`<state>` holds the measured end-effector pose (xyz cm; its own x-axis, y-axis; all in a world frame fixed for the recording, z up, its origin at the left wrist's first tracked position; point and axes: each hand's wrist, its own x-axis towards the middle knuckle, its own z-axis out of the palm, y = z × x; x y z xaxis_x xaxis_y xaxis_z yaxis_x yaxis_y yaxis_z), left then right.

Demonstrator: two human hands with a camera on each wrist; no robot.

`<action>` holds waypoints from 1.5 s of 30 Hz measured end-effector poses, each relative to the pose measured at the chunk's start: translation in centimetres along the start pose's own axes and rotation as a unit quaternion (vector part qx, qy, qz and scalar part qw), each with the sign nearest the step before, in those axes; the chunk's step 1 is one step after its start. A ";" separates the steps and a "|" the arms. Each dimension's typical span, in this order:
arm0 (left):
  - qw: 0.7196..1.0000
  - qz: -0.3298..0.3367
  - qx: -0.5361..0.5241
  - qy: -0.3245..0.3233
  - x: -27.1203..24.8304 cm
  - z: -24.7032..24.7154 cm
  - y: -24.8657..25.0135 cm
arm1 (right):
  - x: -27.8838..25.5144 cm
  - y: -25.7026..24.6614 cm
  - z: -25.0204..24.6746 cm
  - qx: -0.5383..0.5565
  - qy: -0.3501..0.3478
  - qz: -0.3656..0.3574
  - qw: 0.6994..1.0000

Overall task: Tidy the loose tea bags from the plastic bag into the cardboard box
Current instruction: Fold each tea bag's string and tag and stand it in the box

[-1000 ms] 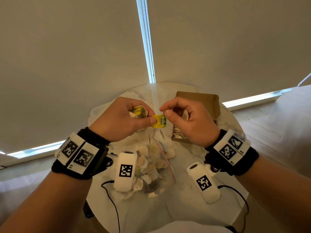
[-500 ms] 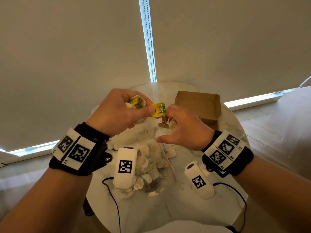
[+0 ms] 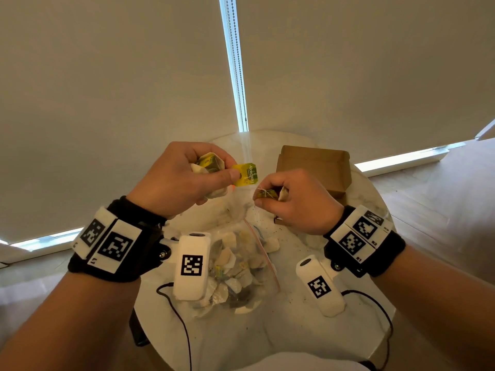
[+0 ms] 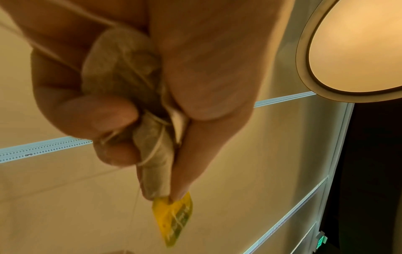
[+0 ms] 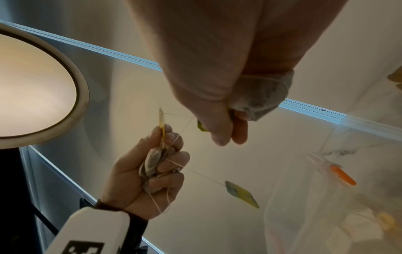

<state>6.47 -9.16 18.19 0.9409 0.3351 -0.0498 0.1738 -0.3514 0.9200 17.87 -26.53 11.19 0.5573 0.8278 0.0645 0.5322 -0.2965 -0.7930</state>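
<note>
- We work over a round white marble-patterned table (image 3: pixel 308 338), seen from the head view with pale roller blinds behind it.
- Our clear plastic zip bag (image 3: pixel 241 266) lies flat near the middle of the table, between our wrists, still holding a heap of loose cream and grey tea bags; its red zip strip runs along the right edge.
- Our brown cardboard box (image 3: pixel 313 167) stands open at the far right of the table, beyond the right hand and well apart from the plastic bag.
- Our left hand (image 3: pixel 176 180) is raised above the bag, fingers curled round a bunch of crumpled paper tea bags (image 4: pixel 121 72); thumb and forefinger pinch a yellow and green paper tag (image 3: pixel 247 174) that sticks out towards the right hand.
- Our right hand (image 3: pixel 292 202) is just beside it and a little lower, fingers curled, thumb and forefinger pinching a second small yellow-green tag (image 5: pixel 201 127), with a grey mesh tea bag (image 5: pixel 261 98) tucked in the palm.
- Thin white strings (image 5: pixel 185 123) run between the two hands, apparently tangled.
- Another yellow tag (image 5: pixel 241 194) dangles on a string below the left hand.
</note>
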 end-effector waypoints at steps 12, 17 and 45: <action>0.989 0.021 0.063 -0.135 -1.0 -0.5 0.4 | 0.1 -0.2 -0.8 -0.005 0.006 -0.018 1.000; 0.995 0.035 0.030 -0.093 -0.9 -0.4 0.2 | 0.1 -0.3 -0.7 -0.014 0.007 -0.022 1.000; 0.999 -0.037 0.035 0.009 -0.3 0.2 -1.1 | -0.3 -0.1 0.0 0.000 -0.020 -0.031 0.999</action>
<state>6.04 -9.01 17.11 0.9190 0.3789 -0.1094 0.2636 -0.3840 0.8849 17.68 -26.78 11.22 0.4972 0.8629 0.0902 0.5654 -0.2435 -0.7880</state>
